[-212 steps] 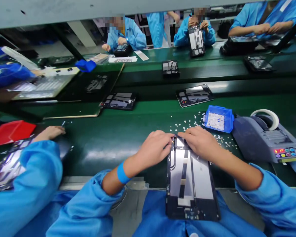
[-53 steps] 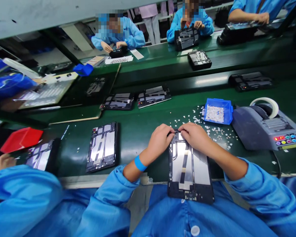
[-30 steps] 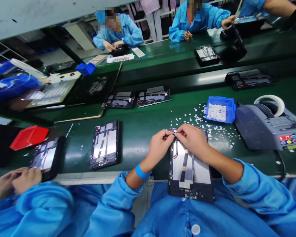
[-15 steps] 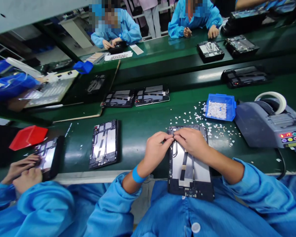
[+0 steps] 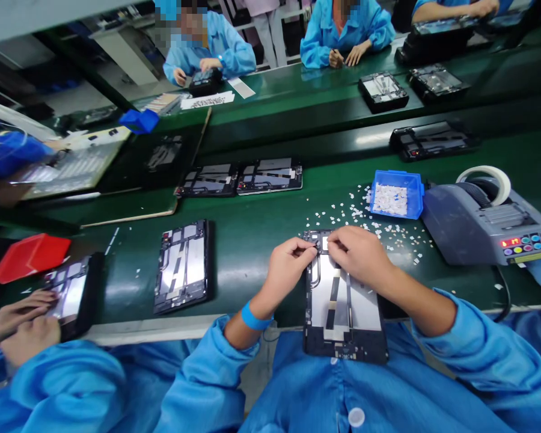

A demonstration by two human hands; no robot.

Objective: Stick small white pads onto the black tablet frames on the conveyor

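Note:
An opened tablet-like device with a silver plate and black strips lies at the table's front edge, against my blue coat. At its upper left, my left hand pinches something too small to make out, thumb and forefinger pressed together. My right hand is over the upper right part, its fingertips together near a small white square; what they hold, if anything, is hidden. A small gap separates the two hands. Small white pieces are scattered just beyond the device, beside a blue bin that holds more of them.
A grey tape dispenser stands at the right. Another opened device lies to the left, with two more behind. At far left, a co-worker's hands touch a device near a red tray. Other people sit across the table.
My right hand has moved slightly right, away from my left hand, uncovering a white square on the device. The whole view has shifted a little. Across the table, people's hands have moved.

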